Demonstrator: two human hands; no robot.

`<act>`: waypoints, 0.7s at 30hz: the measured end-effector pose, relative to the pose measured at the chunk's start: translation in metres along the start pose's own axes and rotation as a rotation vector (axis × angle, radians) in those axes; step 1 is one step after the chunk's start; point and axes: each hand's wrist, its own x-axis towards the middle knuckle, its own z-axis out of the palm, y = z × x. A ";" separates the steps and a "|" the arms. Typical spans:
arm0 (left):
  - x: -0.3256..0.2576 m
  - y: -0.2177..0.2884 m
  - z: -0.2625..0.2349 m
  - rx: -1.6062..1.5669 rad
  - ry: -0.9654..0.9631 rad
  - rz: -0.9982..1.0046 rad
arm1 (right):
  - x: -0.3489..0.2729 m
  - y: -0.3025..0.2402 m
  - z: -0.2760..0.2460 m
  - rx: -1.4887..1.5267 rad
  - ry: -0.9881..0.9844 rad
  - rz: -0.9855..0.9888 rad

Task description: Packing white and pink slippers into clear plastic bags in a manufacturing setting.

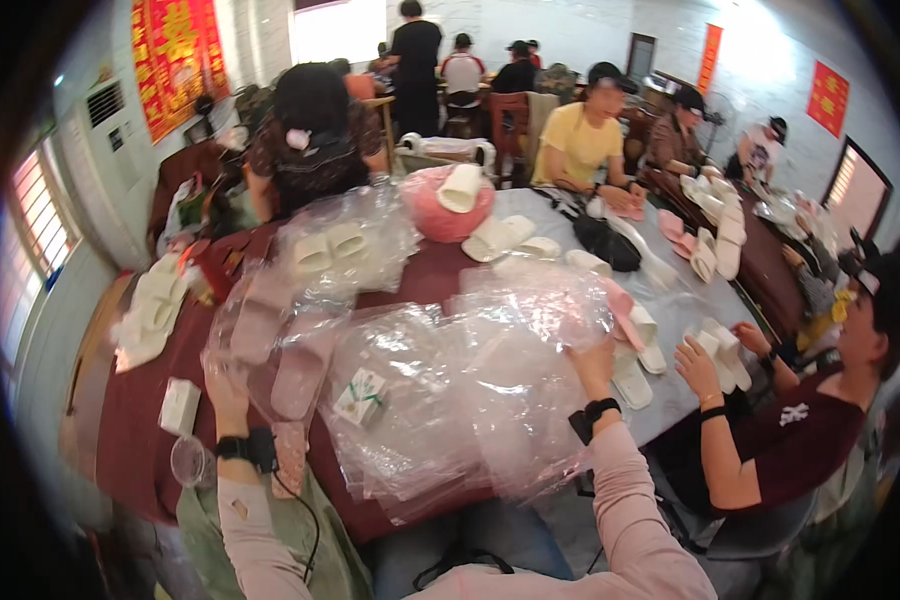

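Note:
At the left, my left hand grips the edge of a clear plastic bag with a pair of pink slippers inside. Across the table, my right hand holds the right side of a loose clear plastic bag; its fingertips are partly covered by shiny film. Between my hands lies a pile of flat clear bags. A small white box with green marks rests on that pile. Just beyond my right hand are a pink slipper and white slippers.
Bagged white slippers and a pink bundle lie farther back. On the left are a white box, a clear cup and stacked white slippers. A co-worker handles white slippers at right; others sit across the table.

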 end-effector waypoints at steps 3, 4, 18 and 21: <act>0.031 -0.084 -0.063 0.217 0.148 -0.371 | 0.064 0.105 0.024 -0.006 -0.047 -0.059; 0.018 -0.093 -0.074 0.196 0.207 -0.423 | 0.054 0.101 0.024 -0.010 -0.055 -0.039; -0.180 -0.162 0.158 1.115 -0.744 -0.146 | 0.026 0.049 0.012 0.430 -0.140 0.190; -0.199 -0.199 0.189 0.784 -0.642 -0.427 | 0.007 0.028 0.002 0.251 -0.034 0.185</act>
